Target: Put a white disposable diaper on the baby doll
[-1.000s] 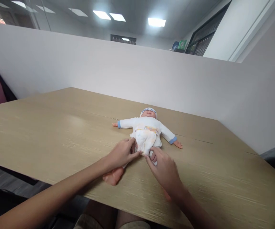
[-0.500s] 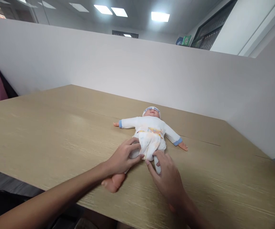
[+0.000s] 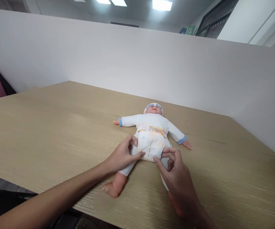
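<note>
White cloth marks the doll (image 3: 151, 133), lying face-up on the wooden table (image 3: 44, 127) near its front edge; left hand (image 3: 123, 156) pinches the diaper (image 3: 150, 146) at one hip; right hand (image 3: 177, 178) pinches its lower edge, fingers curled; judging by this, fitting the diaper; next calls for an even tug at both sides.

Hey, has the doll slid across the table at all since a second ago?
Cannot tell. The doll sits slightly right in the picture, but the table's seam and the partition shifted likewise, so the camera moved. The hat stays equally near the seam.
</note>
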